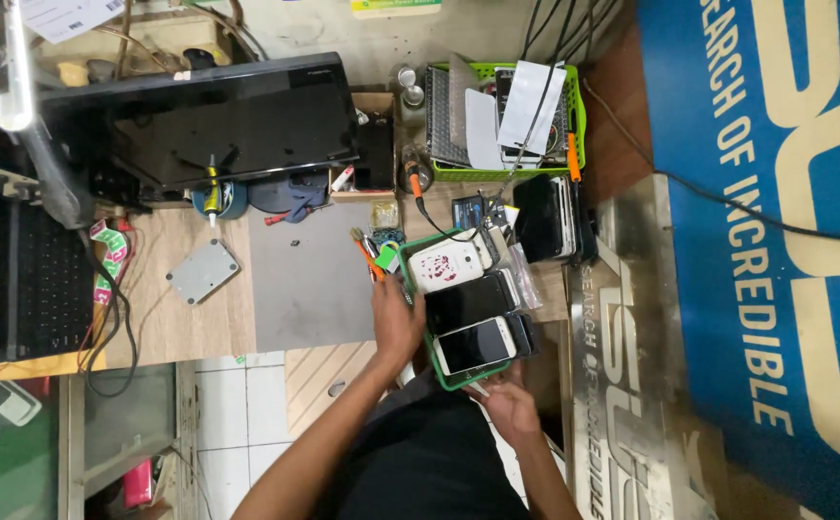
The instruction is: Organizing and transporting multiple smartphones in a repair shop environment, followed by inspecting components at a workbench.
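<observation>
**A:** What are you holding right now?

**B:** You are gripping a small green tray (408, 279) at the right edge of the wooden workbench (198, 323), just right of the grey mat (309, 279). Your left hand (396, 323) is clasping its left rim, fingers curled over the edge and pressed together. Your right hand (508, 403) is supporting the near corner from below; I cannot tell how its fingers are lying, since the tray is hiding most of them.

**A:** How is the tray looking?

**B:** It is looking shallow and rectangular, with a bright green rim, and it is sitting slanted to the bench edge, its near end hanging past the bench over your lap.

**A:** And what is it carrying?

**B:** It is carrying phones stacked loosely: a white phone (446, 267) at the far end, a black phone (468, 301) in the middle, and a silver phone with a dark screen (475, 347) nearest you. More dark handsets are poking out on the right side.

**A:** Any other containers?

**B:** A green basket (497, 174) is standing farther back, holding a keyboard panel, white sheets and cables. An open cardboard box (374, 154) is sitting beside the black laptop (237, 120).
</observation>
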